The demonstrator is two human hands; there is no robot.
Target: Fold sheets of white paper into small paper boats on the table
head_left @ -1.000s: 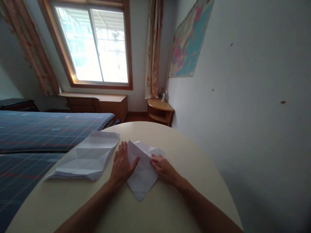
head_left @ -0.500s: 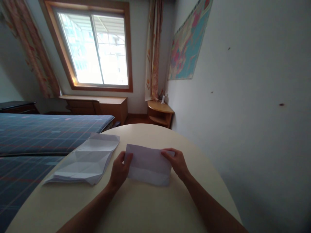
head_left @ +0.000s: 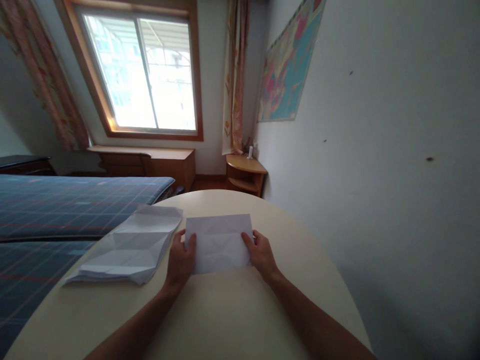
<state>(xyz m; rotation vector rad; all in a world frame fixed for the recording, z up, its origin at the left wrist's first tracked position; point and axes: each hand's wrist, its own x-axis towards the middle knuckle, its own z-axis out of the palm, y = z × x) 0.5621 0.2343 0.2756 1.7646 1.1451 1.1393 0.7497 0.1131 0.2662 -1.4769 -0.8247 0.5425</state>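
A white sheet of paper [head_left: 218, 242], creased and folded to a rectangle, is held between both hands above the round cream table [head_left: 225, 320]. My left hand [head_left: 180, 261] grips its left edge with the thumb on top. My right hand [head_left: 261, 254] pinches its right edge the same way. The sheet faces me, its lower edge near the table top.
A stack of creased white paper [head_left: 129, 247] lies on the table's left part, close to my left hand. A bed with a blue plaid cover [head_left: 56, 210] borders the table on the left. A plain wall [head_left: 375, 175] runs along the right.
The sheet was a pointed shape pressed flat under both hands; both hands then took it by its sides, and now it shows as a rectangle held squarer and slightly farther from me.
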